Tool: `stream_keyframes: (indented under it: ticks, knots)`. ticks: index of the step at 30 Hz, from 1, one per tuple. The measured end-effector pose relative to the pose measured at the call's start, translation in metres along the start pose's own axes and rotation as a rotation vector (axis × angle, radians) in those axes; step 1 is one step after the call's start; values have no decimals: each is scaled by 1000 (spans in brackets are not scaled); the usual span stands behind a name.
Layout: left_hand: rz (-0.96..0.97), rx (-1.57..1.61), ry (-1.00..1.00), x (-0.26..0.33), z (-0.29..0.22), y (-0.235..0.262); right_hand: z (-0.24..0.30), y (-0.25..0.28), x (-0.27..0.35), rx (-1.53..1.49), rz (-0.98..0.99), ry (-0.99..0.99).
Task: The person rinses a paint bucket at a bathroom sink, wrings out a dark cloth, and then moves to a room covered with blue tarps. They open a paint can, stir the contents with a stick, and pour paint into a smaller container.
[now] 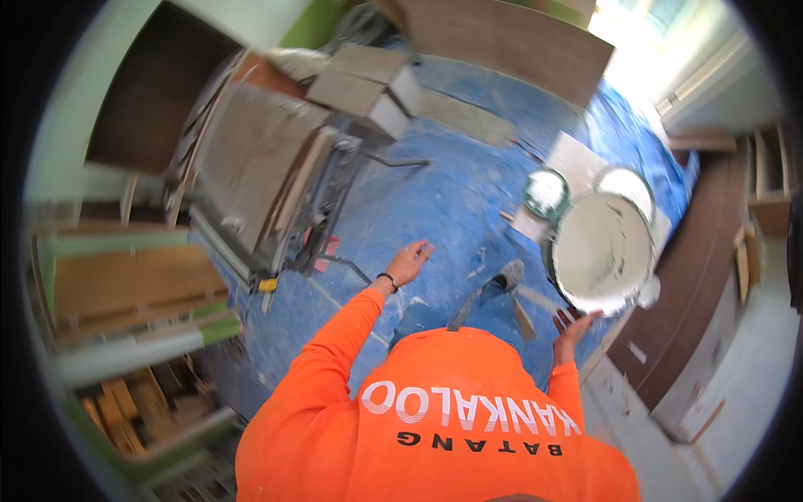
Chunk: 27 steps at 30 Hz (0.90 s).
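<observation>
A large bucket (604, 251) of pale off-white paint or filler stands to the right, its wall and rim smeared. My right hand (570, 335) is at the bucket's near side, fingers spread; whether they touch it I cannot tell. Over the blue floor sheet, my left hand (408, 262) hangs loosely with its fingers apart and nothing in it. Behind the large bucket, a smaller round tub (546, 193) with white contents and a white-smeared round lid or tub (626, 189) sit close together.
Blue plastic sheeting (401, 209) covers the floor. At left, a metal-framed stand (311, 219) holds boards, its legs reaching out over the sheet. Boxes (360, 84) are behind it. A long brown panel (510, 46) spans the back; a dark brown board (682, 293) lies at right.
</observation>
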<state>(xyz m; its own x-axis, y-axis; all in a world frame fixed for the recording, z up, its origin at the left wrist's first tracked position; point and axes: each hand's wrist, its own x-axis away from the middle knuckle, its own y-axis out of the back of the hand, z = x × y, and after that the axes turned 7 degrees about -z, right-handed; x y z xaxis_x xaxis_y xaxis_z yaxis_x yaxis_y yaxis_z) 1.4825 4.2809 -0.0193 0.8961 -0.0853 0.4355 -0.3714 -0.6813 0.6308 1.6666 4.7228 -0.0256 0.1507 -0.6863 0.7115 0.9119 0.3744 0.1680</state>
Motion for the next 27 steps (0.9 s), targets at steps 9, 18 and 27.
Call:
stream_keyframes:
  ticks: [9, 18, 27]
  knots:
    - [-308, 269, 419, 277, 266, -5, -18, -21, -8, 19, -163, 98]
    - [-390, 348, 692, 444, 396, 23, -70, -93, 70, 362, -234, 293]
    - [-676, 226, 375, 407, 482, 255, -326, -206, 225, 1197, 685, 266]
